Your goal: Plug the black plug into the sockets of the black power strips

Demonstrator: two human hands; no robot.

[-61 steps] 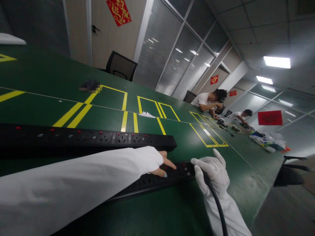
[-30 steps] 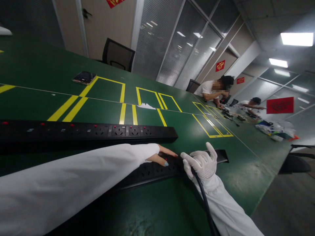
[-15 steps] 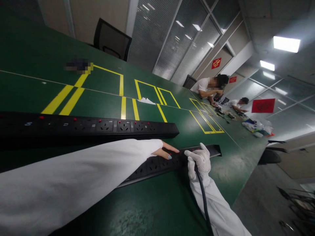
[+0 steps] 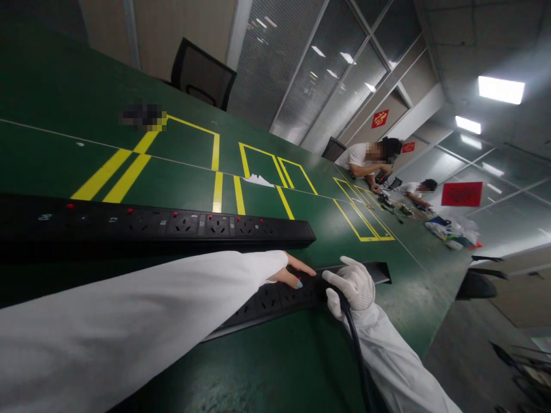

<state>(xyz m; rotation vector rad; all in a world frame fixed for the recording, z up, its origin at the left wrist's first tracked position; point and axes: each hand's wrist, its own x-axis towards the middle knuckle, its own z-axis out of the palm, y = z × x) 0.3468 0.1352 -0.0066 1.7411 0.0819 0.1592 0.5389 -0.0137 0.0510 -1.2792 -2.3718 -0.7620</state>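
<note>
A long black power strip (image 4: 267, 298) lies slantwise on the green table, partly covered by my left sleeve. On its top rests my bare left hand (image 4: 297, 269), with two fingers stretched out and apart; its other fingers are hidden. My right hand (image 4: 350, 284), in a white dotted glove, is closed around a black plug at the strip's right part. Most of the plug is hidden by the glove and dark against the strip. From under the gloved fingers a thick black cord (image 4: 358, 350) runs down along my right sleeve. Whether the plug is fully seated cannot be seen.
A second black power strip (image 4: 193, 226) with red switches lies behind my left arm. Yellow tape (image 4: 218, 189) marks the table, and torn white paper (image 4: 259, 180) lies on it. Two people work at the far end beside plastic bags (image 4: 454, 229).
My right hand has turned slightly on the plug, with its thumb and forefinger shifted. My left hand stays on the strip. The whole view has shifted a little.
</note>
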